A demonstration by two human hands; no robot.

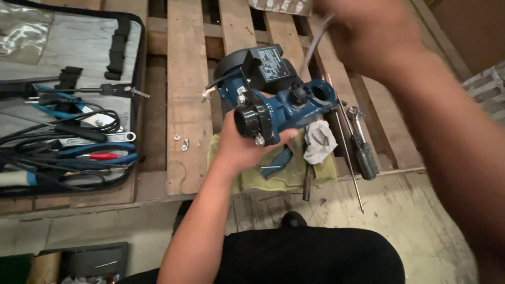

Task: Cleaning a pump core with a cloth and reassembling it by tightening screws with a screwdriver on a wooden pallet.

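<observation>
Head view: left hand (239,150) grips glossy blue cast-metal pump (273,100) on rough wooden pallet (187,79).

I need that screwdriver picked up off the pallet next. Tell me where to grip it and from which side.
Grip the screwdriver by its thick dark handle, the end nearest the person, coming down from above. It lies flat on the wooden pallet with its shaft pointing away. The right side looks freer; a long thin rod lies close along its left.
</observation>
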